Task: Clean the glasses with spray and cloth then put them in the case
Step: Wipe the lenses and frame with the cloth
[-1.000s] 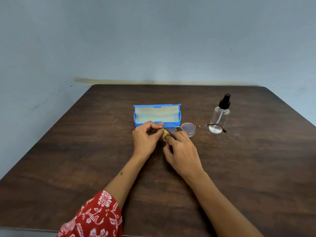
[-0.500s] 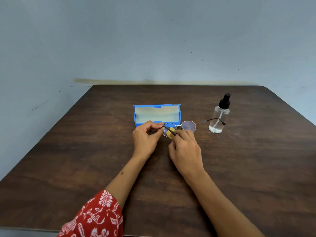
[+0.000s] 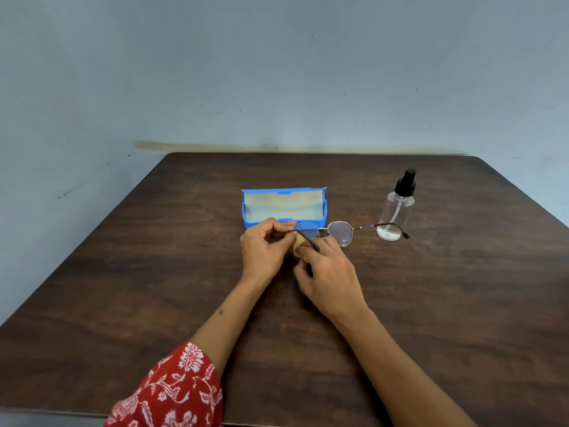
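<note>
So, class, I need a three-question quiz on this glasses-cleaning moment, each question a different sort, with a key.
1. True or false: the blue plastic glasses case is closed.
2. Which hand presses the small yellow cloth to the round metal-framed glasses: A the left hand, B the right hand?
3. Fill in: the clear spray bottle with the black nozzle stands ____ on the dark wooden table.

Key: 1 false; 2 B; 3 upright.

**Count on the table**

One pair of glasses, one yellow cloth, one open blue case, one spray bottle, one wooden table. Two hands: left hand, right hand.
</note>
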Tool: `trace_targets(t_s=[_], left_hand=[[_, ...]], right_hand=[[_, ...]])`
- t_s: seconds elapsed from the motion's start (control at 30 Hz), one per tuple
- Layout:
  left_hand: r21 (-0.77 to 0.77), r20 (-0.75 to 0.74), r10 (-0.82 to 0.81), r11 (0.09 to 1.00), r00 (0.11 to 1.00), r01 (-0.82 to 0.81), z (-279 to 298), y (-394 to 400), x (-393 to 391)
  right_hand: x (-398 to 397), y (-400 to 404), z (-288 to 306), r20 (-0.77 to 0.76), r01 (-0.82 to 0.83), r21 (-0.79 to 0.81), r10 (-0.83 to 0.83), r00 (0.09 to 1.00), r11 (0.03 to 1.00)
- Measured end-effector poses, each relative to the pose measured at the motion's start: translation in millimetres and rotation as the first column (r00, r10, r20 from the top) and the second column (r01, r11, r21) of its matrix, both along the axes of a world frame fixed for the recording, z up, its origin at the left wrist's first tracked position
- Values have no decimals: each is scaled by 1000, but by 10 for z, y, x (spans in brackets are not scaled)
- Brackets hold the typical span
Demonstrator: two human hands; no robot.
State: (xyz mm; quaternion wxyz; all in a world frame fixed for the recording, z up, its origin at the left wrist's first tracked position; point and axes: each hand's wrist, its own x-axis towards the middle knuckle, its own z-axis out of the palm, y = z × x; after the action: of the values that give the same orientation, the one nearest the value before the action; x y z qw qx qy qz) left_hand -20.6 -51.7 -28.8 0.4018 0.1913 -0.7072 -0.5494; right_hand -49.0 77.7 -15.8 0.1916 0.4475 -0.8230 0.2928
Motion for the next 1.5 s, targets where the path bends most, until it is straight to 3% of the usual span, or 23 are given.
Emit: trace_targets(t_s=[0.13,0.37,0.53,0.7,0.87,1.07,1.23,1.5], left_hand=[[9,-22,-2,1000,1000,2,0,5,-5],[10,-7,-10,1000,1000,10,0,0,-4],[10,-28,-9,1000,1000,10,8,9,0],[-5,0,-10,1000,1000,10,11,7,10],[9,-16,-9,1000,1000,9,12,12,8],[14,7,-1,1000,1000,1,-1,-4,7],[-2,-1,5,1000,1000,-5,25,19,12],[-5,43,23,1000,999,-23,50,23,34]], right_hand=[[-16,7,16,16,110,-71,-109,994,991],[-3,1,-6,-13,10,-12,-10,1000,1000],[-32,-6,12,-12,126,-80,-128,992,989],[-7,-4,-5,-11,16,-10,-16,1000,1000],[-23,7,11,5,118,-86,-118,993,989],[5,-10,-4,-33,4,-29,-5,999,1000],[-41,-18,-3,-35,132,-90,-136,990,987],[-7,-6,-35,17,-22,-18,22,1000,1000]])
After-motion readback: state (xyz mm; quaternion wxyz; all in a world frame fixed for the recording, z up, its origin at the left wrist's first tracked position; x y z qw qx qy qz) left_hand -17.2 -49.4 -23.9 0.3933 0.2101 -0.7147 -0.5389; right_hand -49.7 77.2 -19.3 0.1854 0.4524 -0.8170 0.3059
